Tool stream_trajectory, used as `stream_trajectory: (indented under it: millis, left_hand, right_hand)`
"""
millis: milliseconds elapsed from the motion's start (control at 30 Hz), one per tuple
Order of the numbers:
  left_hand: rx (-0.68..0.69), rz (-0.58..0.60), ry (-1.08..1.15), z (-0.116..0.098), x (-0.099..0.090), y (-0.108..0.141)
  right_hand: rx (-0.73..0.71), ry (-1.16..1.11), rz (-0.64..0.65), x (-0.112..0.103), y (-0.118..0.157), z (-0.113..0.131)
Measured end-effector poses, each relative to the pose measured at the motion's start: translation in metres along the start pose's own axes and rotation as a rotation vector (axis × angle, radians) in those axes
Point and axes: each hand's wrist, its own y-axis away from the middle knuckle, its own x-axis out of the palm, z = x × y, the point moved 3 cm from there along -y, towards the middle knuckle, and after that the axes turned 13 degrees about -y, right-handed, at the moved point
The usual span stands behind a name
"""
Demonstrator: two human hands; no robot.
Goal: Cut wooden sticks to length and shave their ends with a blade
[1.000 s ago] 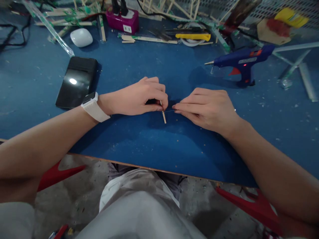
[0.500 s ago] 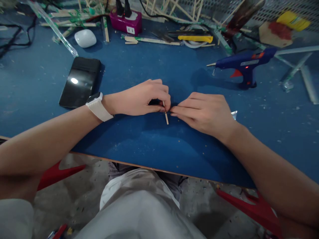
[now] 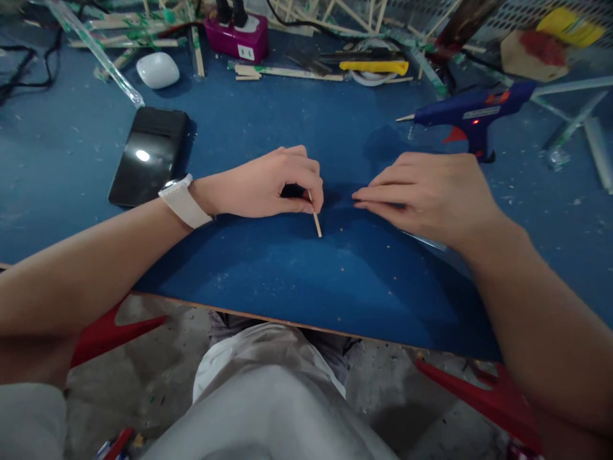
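Observation:
My left hand [image 3: 287,182] is closed in a pinch on a short, thin wooden stick [image 3: 317,225], whose lower end sticks out below the fingertips. Off to its right, my right hand [image 3: 431,195] hovers over the blue table with thumb and fingertips pressed together; anything between them is too small to make out. A clear shiny strip [image 3: 424,241] lies partly hidden beneath the right hand. Behind that hand stands a blue glue gun [image 3: 474,118] with a red trigger and a lit red light, its nozzle pointing left.
A black phone [image 3: 149,156] lies by my left wrist, with a white mouse [image 3: 158,70] behind it. Along the back are a purple power adapter [image 3: 238,38], a yellow-handled cutter [image 3: 373,66] and many wooden sticks. The blue table's front edge [image 3: 268,319] runs before my body.
My right hand has drawn away to the right from the left hand, uncovering more of the clear strip. The left hand keeps its pinch on the stick, and the view has shifted slightly.

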Motion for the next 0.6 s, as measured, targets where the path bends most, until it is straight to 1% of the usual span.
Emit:
stream_trajectory:
  millis: [67,133,333,433,600]
  left_hand:
    - [-0.013,-0.004,0.003,-0.001,0.0,0.001]
    - [-0.03,0.002,-0.003,-0.001,0.0,0.001]
    - [-0.025,0.01,0.0,-0.002,0.0,0.0]
    - [-0.028,0.013,0.02,-0.002,-0.001,0.0]
    - [-0.065,0.038,0.012,-0.003,0.0,-0.001]
  right_hand:
    - [0.022,-0.012,-0.02,-0.006,0.003,-0.007]
    - [0.028,-0.032,-0.031,-0.006,0.003,-0.007]
    - [-0.053,-0.08,0.008,0.009,-0.008,0.018]
    - [-0.094,-0.073,-0.022,0.011,-0.012,0.025]
    - [-0.131,-0.075,-0.097,0.013,-0.013,0.029]
